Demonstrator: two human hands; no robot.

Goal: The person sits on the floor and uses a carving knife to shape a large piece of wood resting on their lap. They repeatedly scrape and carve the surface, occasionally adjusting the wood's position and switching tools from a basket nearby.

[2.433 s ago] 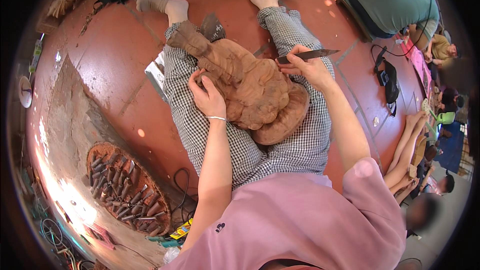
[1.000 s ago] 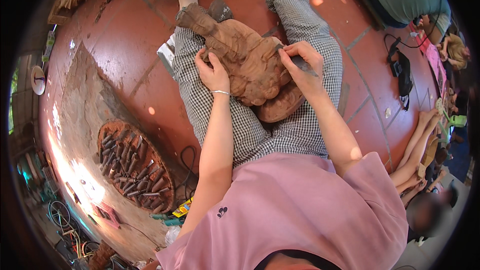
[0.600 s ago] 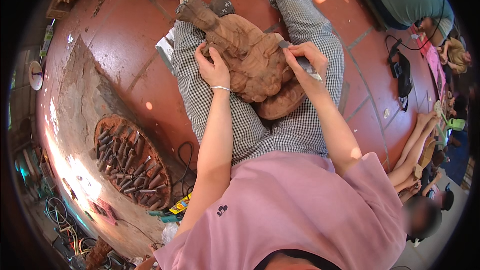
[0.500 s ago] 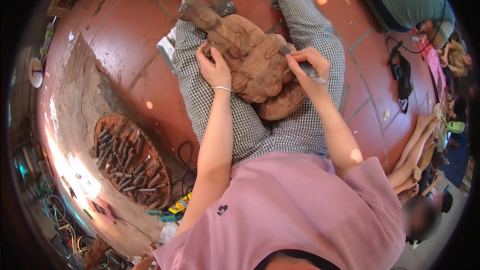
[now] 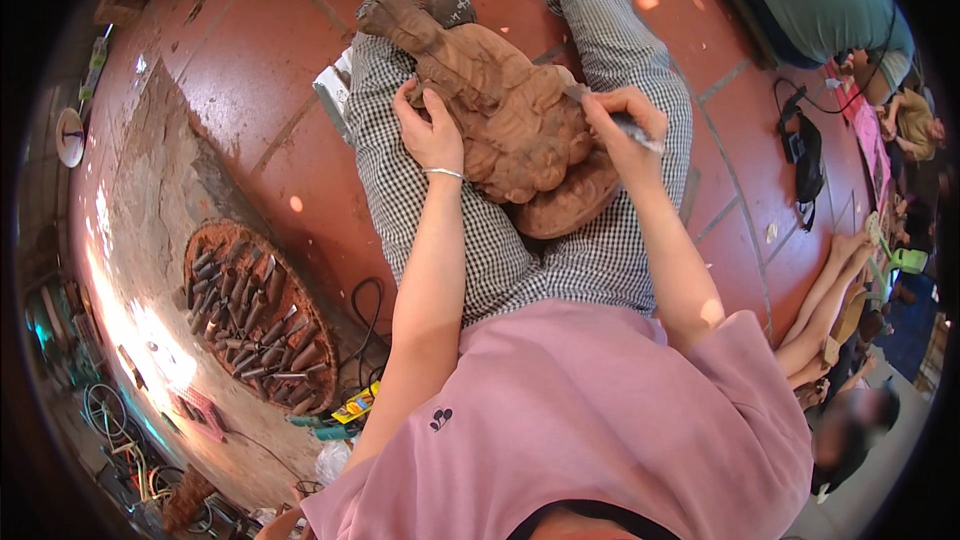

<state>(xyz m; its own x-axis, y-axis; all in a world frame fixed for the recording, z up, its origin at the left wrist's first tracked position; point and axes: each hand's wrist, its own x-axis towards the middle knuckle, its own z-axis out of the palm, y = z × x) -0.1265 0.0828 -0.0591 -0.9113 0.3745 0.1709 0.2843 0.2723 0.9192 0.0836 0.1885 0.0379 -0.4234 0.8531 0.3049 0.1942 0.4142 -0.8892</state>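
Observation:
A reddish-brown carved wooden figure lies tilted across my lap, its narrow end toward the upper left and its rounded base near my right thigh. My left hand grips its left edge, thumb on top and fingers curled at the side. My right hand is closed around a slim carving chisel, with the grey flat tip against the figure's right side. The rear end of the tool shows pale and shiny behind my fingers. Most of its handle is hidden in my grip.
On my left, a round basket holds many dark-handled carving tools beside a worn wooden slab. A dark rounded piece lies beyond the figure. A black bag rests on the tiled floor at right. Other people sit along the right edge.
My right hand has turned slightly and shifted a little up and right, so the chisel's rear end now shows more. My left hand and the figure hold nearly the same place.

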